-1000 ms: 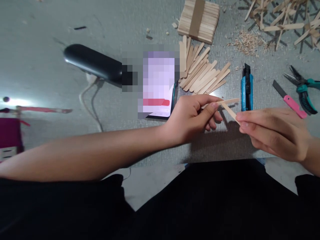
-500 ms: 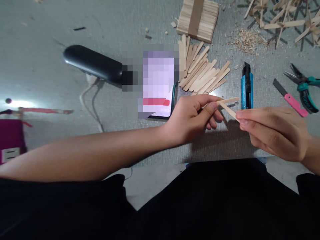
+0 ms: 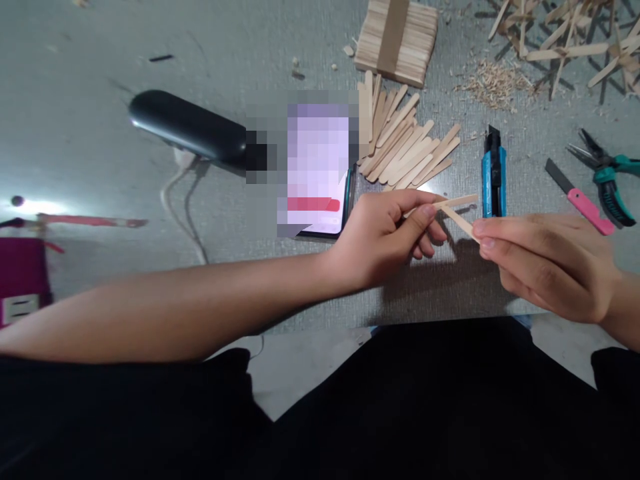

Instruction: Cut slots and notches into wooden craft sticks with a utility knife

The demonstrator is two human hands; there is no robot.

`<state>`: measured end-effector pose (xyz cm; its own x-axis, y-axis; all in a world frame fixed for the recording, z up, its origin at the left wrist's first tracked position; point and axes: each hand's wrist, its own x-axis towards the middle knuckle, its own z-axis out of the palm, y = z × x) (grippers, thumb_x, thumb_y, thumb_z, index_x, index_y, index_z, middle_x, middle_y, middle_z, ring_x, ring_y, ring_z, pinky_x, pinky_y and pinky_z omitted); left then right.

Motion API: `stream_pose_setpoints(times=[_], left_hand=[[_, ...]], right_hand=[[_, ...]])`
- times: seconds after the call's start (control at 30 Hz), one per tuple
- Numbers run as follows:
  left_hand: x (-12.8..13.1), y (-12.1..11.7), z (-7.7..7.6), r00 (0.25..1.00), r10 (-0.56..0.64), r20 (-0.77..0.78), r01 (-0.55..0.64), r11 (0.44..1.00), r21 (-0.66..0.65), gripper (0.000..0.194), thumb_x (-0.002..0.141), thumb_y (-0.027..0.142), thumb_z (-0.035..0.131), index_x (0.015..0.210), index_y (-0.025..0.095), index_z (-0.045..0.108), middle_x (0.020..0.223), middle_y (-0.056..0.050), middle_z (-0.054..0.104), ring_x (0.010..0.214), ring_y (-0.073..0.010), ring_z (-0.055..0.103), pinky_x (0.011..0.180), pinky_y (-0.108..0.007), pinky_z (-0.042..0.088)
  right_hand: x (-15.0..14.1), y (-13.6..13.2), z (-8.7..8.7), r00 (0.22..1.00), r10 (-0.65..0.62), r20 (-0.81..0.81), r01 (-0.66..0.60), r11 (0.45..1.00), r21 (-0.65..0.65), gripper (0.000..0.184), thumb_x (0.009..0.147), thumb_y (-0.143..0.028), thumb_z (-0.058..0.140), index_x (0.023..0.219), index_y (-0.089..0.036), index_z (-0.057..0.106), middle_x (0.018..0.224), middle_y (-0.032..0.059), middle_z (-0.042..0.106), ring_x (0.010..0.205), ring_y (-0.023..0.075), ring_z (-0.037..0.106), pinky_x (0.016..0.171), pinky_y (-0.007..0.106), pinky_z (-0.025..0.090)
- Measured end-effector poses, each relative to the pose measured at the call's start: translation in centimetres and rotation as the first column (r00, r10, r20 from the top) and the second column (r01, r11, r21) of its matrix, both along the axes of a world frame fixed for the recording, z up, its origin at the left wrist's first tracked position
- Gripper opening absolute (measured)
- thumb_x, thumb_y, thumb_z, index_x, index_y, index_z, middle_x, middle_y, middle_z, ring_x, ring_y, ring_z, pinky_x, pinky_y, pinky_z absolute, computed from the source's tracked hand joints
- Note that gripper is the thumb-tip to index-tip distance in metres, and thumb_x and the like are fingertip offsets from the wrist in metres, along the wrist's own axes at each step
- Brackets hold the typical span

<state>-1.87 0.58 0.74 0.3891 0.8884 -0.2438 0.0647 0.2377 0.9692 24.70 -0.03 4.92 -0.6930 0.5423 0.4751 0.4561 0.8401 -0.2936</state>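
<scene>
Right of centre: the left hand (image 3: 380,233) pinches one wooden stick (image 3: 464,200) between thumb and finger; the right hand (image 3: 555,263) grips the lower end of a second stick (image 3: 459,221), its upper end meeting the first. Upper right of centre: one banded bundle (image 3: 417,47) and one loose pile (image 3: 400,147), too overlapped to count. Right: one blue cutter (image 3: 494,177), one pink knife (image 3: 585,203), one pair of pliers (image 3: 606,177). Centre: one phone (image 3: 320,160).
</scene>
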Motion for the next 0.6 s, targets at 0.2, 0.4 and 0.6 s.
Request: stream_pose_setpoints(times=[0.2, 0.4, 0.6], left_hand=[[0.0, 0.1, -0.1, 0.998, 0.014, 0.054, -0.012, 1.0, -0.023, 0.021, 0.111, 0.022, 0.063, 0.121, 0.01, 0.077, 0.081, -0.005, 0.081, 0.06, -0.0099, 0.072, 0.059, -0.018, 0.061], [0.3, 0.3, 0.1, 0.98, 0.114, 0.161, -0.108, 0.993, -0.047, 0.019, 0.108, 0.02, 0.06, 0.124, 0.012, 0.068, 0.069, 0.0, 0.075, 0.056, -0.012, 0.07, 0.057, -0.022, 0.06], [0.4, 0.1, 0.2, 0.984, 0.105, 0.146, -0.108, 0.994, 0.012, 0.024, 0.101, 0.028, 0.066, 0.123, 0.021, 0.065, 0.056, 0.008, 0.058, 0.045, -0.012, 0.052, 0.05, -0.026, 0.047]], right_hand=[[0.1, 0.6, 0.4, 0.979, 0.204, 0.022, -0.204, 0.955, 0.217, 0.018, 0.099, -0.006, 0.07, 0.104, -0.023, 0.074, 0.112, 0.0096, 0.087, 0.112, 0.0264, 0.085, 0.093, 0.039, 0.077], [-0.2, 0.8, -0.4, 0.96, 0.263, 0.1, -0.28, 0.925, 0.256, 0.013, 0.1, -0.005, 0.074, 0.105, -0.017, 0.077, 0.103, 0.0065, 0.084, 0.099, 0.0214, 0.082, 0.081, 0.034, 0.072], [0.6, 2.8, -2.4, 0.951, 0.178, 0.251, -0.206, 0.974, 0.09, 0.03, 0.104, -0.033, 0.08, 0.13, -0.02, 0.075, 0.121, 0.0103, 0.083, 0.114, 0.0298, 0.074, 0.091, 0.047, 0.061]])
